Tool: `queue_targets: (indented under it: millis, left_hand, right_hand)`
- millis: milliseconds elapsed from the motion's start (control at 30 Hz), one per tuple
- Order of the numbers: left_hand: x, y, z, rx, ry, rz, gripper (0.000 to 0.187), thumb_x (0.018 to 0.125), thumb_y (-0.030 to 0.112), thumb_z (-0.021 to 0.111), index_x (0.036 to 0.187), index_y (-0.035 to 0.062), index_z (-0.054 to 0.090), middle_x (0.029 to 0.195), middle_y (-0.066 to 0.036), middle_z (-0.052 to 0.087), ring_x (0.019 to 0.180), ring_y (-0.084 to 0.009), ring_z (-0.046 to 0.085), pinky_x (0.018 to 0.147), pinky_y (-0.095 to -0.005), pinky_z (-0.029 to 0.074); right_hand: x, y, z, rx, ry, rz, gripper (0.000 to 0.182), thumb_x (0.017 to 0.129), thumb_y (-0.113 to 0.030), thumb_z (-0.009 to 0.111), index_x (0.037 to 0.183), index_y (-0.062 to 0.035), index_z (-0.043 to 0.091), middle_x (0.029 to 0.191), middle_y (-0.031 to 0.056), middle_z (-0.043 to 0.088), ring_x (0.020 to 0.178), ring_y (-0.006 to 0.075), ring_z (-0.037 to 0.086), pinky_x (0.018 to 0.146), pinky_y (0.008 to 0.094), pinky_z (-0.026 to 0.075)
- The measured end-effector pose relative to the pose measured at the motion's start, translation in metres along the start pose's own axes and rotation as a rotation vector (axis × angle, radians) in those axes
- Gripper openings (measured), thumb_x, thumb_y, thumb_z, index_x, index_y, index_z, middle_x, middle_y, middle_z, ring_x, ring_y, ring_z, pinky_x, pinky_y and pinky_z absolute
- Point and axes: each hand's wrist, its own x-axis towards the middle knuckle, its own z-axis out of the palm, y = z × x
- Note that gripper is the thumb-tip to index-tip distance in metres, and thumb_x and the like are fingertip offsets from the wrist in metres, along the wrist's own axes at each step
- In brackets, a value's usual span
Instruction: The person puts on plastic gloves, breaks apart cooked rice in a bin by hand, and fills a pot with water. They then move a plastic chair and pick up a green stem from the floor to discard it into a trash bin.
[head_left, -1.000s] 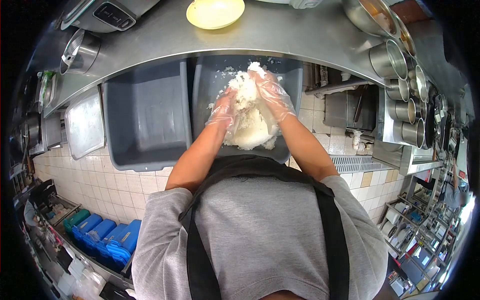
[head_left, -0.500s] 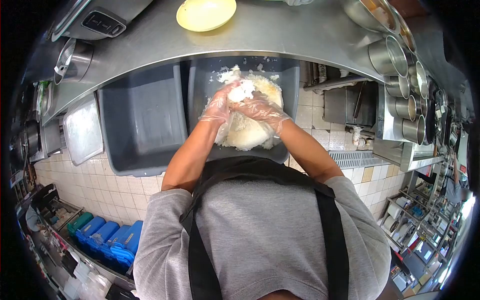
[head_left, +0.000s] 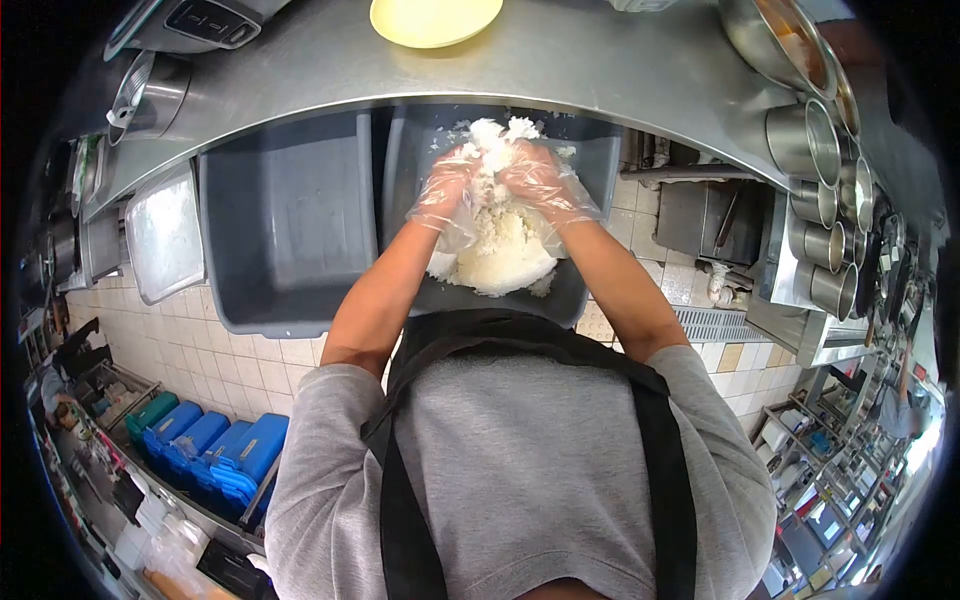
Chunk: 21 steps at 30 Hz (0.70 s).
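White cooked rice [head_left: 500, 252] lies in a big mound inside a grey plastic tub [head_left: 592, 150]. My left hand [head_left: 446, 188], in a clear plastic glove, curls around loose rice at the far side of the mound. Opposite it, my right hand [head_left: 543, 180], gloved the same way, has its fingers closed on the same rice. Crumbly lumps show between the two hands and just beyond the fingertips. Some fingertips are hidden in the rice.
A second grey tub [head_left: 290, 225] stands to the left, with a pale lid or tray [head_left: 165, 235] beside it. Beyond them runs a steel counter [head_left: 580, 60] holding a yellow bowl [head_left: 436, 20]. Metal pots [head_left: 795, 140] line the right; blue bins [head_left: 240, 455] stand lower left.
Both hands have shifted away from me toward the tub's far side and moved apart. The near part of the rice mound is more exposed.
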Motion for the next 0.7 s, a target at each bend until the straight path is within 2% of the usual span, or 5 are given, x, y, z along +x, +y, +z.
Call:
queue_targets:
  millis: [133,200,333,533,700]
  left_hand:
    - [0.005,0.008,-0.003,0.241,0.118,0.255,0.041,0.09,0.036,0.055,0.115,0.0038,0.058,0.103,-0.009,0.062,0.088,-0.0159,0.061,0.064,-0.033,0.052]
    - [-0.006,0.032,0.002,-0.563,0.172,-0.256,0.038,0.089,0.031,0.056,0.117,0.0048,0.056,0.104,-0.008,0.061,0.087,-0.0168,0.06,0.07,-0.0323,0.05]
    - [0.002,0.013,-0.006,-0.569,-0.049,-0.063,0.034,0.085,0.012,0.063,0.115,0.0035,0.052,0.11,-0.008,0.057,0.096,-0.0189,0.057,0.075,-0.0377,0.051]
    - [0.015,0.011,0.001,-0.416,0.138,-0.184,0.032,0.081,0.007,0.065,0.111,0.0023,0.054,0.103,-0.009,0.06,0.088,-0.0188,0.058,0.066,-0.0357,0.05]
    - [0.023,0.008,-0.003,-0.403,0.194,-0.296,0.033,0.088,0.024,0.061,0.114,0.0052,0.055,0.107,-0.01,0.059,0.089,-0.0203,0.059,0.067,-0.0367,0.052]
  right_hand:
    - [-0.003,-0.011,-0.027,0.218,-0.025,0.027,0.045,0.073,-0.023,0.06,0.114,-0.0036,0.058,0.102,0.0265,0.062,0.096,0.0358,0.061,0.085,0.0393,0.048]
    - [0.002,0.007,-0.029,0.423,-0.078,-0.085,0.05,0.079,-0.032,0.059,0.122,-0.0063,0.052,0.12,0.0193,0.056,0.11,0.0263,0.055,0.095,0.0337,0.04]
    - [0.014,0.006,-0.046,0.499,-0.427,-0.024,0.06,0.083,-0.034,0.056,0.134,-0.0063,0.04,0.132,0.0157,0.049,0.119,0.0248,0.049,0.103,0.0324,0.033]
    - [0.018,-0.006,-0.028,-0.132,-0.071,-0.063,0.048,0.087,-0.036,0.053,0.123,-0.0047,0.049,0.113,0.0138,0.06,0.109,0.0312,0.054,0.094,0.0377,0.041]
    - [0.052,0.055,0.008,0.364,-0.139,-0.208,0.049,0.086,-0.034,0.054,0.126,-0.0064,0.049,0.121,0.0146,0.056,0.113,0.0285,0.053,0.096,0.0354,0.04]
